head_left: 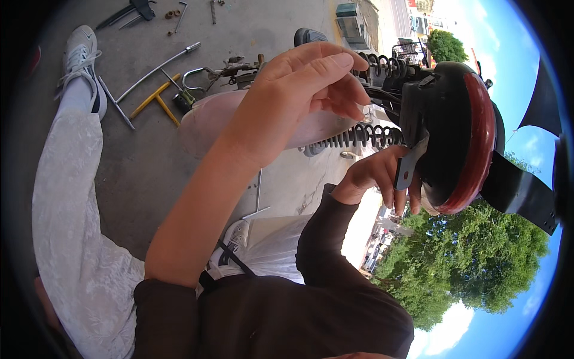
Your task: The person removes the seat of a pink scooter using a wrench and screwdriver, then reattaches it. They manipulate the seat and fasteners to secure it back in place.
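Note:
My left hand (317,84) is raised over a pale pink curved panel (209,125), its fingers loosely curled and apart, with nothing visible in them, beside a black coil spring (382,64). A second coil spring (365,134) lies below it. At the right, my right hand (388,179) has its fingers wrapped round a dark metal bracket (404,175) under a black rounded housing (445,137) with a red lens strip (478,137). Some of those fingertips are hidden. A wide black curved strap (520,188) sticks out to the right of the housing.
A yellow T-handle tool (150,102), steel T-wrenches (107,105), pliers (141,9) and small hardware (170,13) lie on the concrete ground (137,179). My legs (66,197) are at left. A glass-sided box (350,27), street and trees (466,257) are beyond.

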A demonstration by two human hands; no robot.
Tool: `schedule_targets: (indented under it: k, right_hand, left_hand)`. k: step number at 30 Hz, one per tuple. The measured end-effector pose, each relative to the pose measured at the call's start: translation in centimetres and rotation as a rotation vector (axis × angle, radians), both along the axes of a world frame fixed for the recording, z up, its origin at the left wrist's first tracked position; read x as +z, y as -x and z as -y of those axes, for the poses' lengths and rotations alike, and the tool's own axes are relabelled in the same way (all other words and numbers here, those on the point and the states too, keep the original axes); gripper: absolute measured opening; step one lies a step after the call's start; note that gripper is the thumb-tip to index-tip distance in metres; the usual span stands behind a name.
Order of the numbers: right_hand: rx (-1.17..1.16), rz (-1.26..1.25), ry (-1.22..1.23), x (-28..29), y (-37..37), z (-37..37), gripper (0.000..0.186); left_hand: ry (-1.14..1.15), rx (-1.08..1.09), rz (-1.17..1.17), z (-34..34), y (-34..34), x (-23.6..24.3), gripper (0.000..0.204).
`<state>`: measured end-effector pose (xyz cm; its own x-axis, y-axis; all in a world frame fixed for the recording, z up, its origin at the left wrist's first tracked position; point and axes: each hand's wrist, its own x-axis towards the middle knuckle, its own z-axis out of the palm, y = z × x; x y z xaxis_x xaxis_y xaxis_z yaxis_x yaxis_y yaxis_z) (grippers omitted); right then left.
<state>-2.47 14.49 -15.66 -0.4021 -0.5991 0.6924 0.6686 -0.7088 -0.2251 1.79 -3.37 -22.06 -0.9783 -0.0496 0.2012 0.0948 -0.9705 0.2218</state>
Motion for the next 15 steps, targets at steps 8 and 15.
schedule_targets:
  k: [8, 15]
  right_hand:
    - [0.028, -0.175, 0.02, -0.32, 0.97, 0.17, 0.016]
    - [0.036, -0.19, 0.07, -0.56, 1.38, 0.61, 0.016]
  left_hand:
    - [-0.033, -0.09, 0.053, -0.12, -0.18, -0.62, 0.028]
    - [-0.014, -0.079, 0.064, -0.41, 0.02, -0.79, 0.028]
